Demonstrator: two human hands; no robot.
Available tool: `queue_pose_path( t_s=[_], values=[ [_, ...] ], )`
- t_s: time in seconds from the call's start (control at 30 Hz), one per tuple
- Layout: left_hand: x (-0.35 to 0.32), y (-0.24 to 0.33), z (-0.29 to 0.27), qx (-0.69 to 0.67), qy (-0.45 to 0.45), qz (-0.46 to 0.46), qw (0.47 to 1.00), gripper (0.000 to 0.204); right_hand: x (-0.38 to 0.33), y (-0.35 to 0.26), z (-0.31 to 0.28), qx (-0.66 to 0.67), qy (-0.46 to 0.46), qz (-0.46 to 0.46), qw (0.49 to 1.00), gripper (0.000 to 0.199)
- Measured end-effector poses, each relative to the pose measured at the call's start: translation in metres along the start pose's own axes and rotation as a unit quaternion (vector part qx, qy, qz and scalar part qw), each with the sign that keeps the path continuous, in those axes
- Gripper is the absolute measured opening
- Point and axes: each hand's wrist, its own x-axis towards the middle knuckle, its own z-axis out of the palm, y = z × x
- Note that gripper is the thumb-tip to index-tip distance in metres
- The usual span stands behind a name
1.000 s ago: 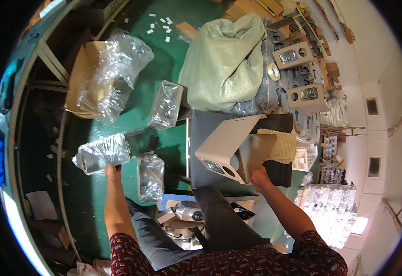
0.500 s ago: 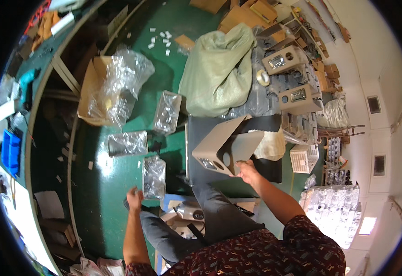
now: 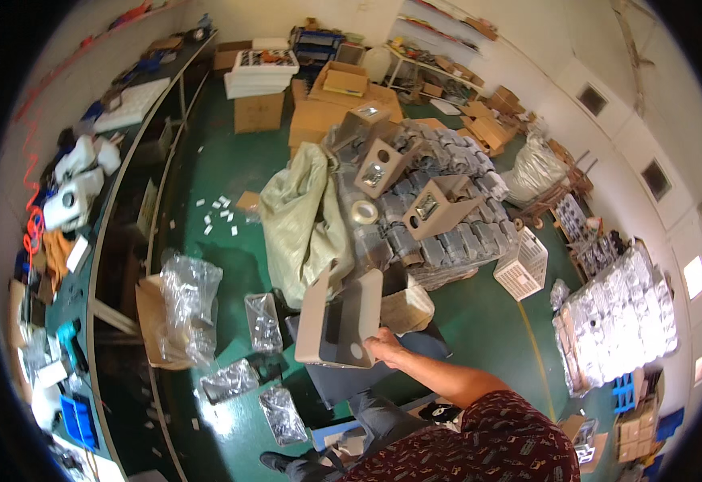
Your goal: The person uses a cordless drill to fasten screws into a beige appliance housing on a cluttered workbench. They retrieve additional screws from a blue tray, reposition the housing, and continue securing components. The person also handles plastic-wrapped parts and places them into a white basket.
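Observation:
My right hand (image 3: 383, 345) grips the lower right edge of a beige housing, an open-sided casing (image 3: 312, 321) with a round hole, its fingers closed round the rim. The casing is held tilted above a dark flat surface (image 3: 331, 384). Just right of it sits a cream-coloured cloth bundle (image 3: 409, 312). My left hand is out of sight. Beyond, similar beige casings (image 3: 443, 218) with windows and round holes rest on a stack of grey plastic-wrapped pieces (image 3: 447, 249), near a roll of tape (image 3: 364, 212).
A pale green woven sack (image 3: 299, 209) slumps behind the casing. Plastic-wrapped pieces (image 3: 283, 416) lie on the green floor to the left, near a cardboard box (image 3: 152, 321) holding clear plastic. A long workbench (image 3: 114, 217) runs along the left; a white crate (image 3: 524, 265) stands right.
The view has swung up and round, showing more of the room's far end. The right hand still holds the casing, now turned differently. The left hand, visible before at lower left, has gone from view.

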Motion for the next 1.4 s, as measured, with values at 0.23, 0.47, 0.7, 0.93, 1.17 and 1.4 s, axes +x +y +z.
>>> queue_pose_path(
  t_s=[0.23, 0.47, 0.7, 0.93, 1.17, 1.4],
  values=[
    [0.077, 0.129, -0.012, -0.182, -0.025, -0.142, 0.973, 0.020, 0.011, -0.099, -0.050, 0.064, 0.007, -0.020, 0.998, 0.017],
    [0.154, 0.163, 0.006, -0.080, -0.105, 0.027, 0.991, 0.012, 0.025, -0.125, -0.186, 0.150, 0.077, -0.095, 0.981, 0.018],
    [0.208, 0.256, 0.026, 0.014, -0.153, -0.100, 0.983, 0.051, -0.070, -0.191, -0.341, 0.351, 0.202, -0.043, 0.914, 0.039],
    [0.241, 0.233, 0.024, 0.048, -0.195, -0.108, 0.974, 0.051, 0.005, -0.101, -0.519, 0.364, 0.300, 0.015, 0.881, 0.041],
    [0.278, 0.356, 0.189, 0.079, -0.170, -0.131, 0.973, 0.046, 0.164, -0.009, -0.630, 0.328, 0.345, 0.084, 0.876, 0.035],
    [0.308, 0.461, 0.310, 0.127, -0.206, -0.114, 0.964, 0.041, 0.272, 0.006, -0.655, 0.262, 0.421, 0.116, 0.861, 0.032]
  ],
)
